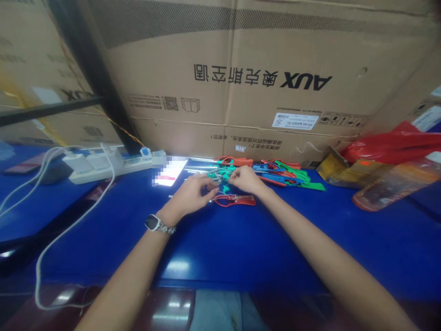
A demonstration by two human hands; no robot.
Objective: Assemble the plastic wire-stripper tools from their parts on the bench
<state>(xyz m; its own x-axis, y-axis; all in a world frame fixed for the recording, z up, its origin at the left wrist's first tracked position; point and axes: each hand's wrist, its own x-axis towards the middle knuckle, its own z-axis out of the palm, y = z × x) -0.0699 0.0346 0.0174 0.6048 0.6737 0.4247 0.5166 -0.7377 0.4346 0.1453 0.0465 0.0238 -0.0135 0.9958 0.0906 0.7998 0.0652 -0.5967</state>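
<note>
My left hand [195, 195], with a watch on its wrist, is low over the blue table, its fingers curled in and fingertips nearly meeting the thumb. My right hand [246, 179] is close beside it, thumb and fingers pinched together. Whatever the fingertips hold is too small and blurred to name. Between the hands lie small green plastic pieces [226, 189]. Just in front of them rests a red long-necked lighter [244, 200] with a looped guard. Behind and right of my right hand is a pile of similar lighters [289, 174] in red, blue and green with metal stems.
A large upside-down AUX cardboard box [255, 41] walls off the back of the blue table [220, 248]. At left are a white power strip [99, 170] with plugs and cables, and a lit phone screen [174, 171]. A red bag [389, 142] and a clear plastic package [396, 184] lie at right.
</note>
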